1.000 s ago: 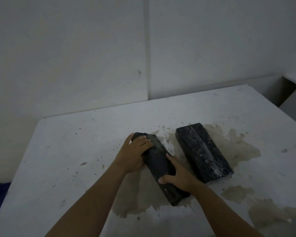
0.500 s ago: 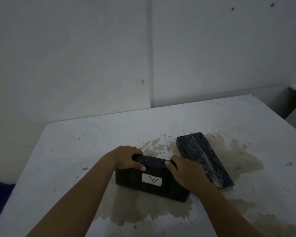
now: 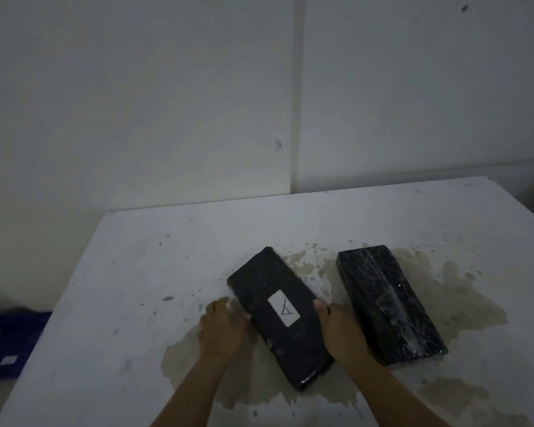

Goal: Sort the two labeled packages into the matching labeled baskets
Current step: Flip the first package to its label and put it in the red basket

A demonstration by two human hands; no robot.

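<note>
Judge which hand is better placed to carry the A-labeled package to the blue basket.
Left, probably. The blue basket sits beyond the table's left edge, and the left hand is already at that side of the A-labeled package; the right hand would cross over.

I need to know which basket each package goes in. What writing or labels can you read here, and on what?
"A", handwritten on the white label of the left package.
Right package: no label showing.
Blue basket: a pale label, too blurred to read.

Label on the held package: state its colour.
White label with a dark hand-drawn mark; head view.
</note>
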